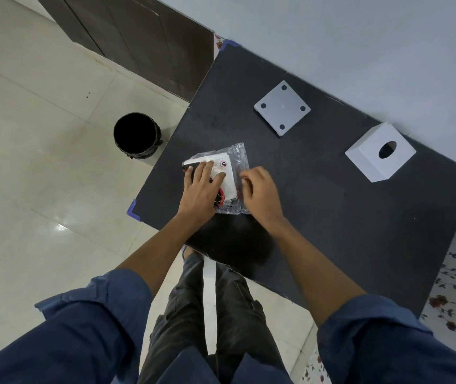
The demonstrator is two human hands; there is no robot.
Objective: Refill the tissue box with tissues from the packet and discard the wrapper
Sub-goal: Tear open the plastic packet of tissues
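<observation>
"What's in the packet (228, 173)?"

"White tissues, inside a clear crinkly wrapper (239, 156). It lies on the dark tabletop (332, 217), near the left edge. The left hand (201, 187) lies flat on top of it with the fingers spread out wide. The right hand (260, 189) has its fingers curled in, pinching the wrapper at the packet's right side."

"And the tissue box (380, 152)?"

"It's white, with a round hole in the top. It sits far over to the right, close to the wall (332, 37). I can't see inside it. A flat white square piece (282, 108) with four dark dots lies between it and the far left corner, well apart from the packet."

"Is there a bin?"

"Yes, a black round bin (137, 135) on the floor (27, 134), just beside the tabletop's left edge. It looks dark inside; I can't tell what's in it."

"Is there room to move?"

"Lots of bare tabletop between the packet and the box. The corners have blue tape (132, 207)."
</observation>
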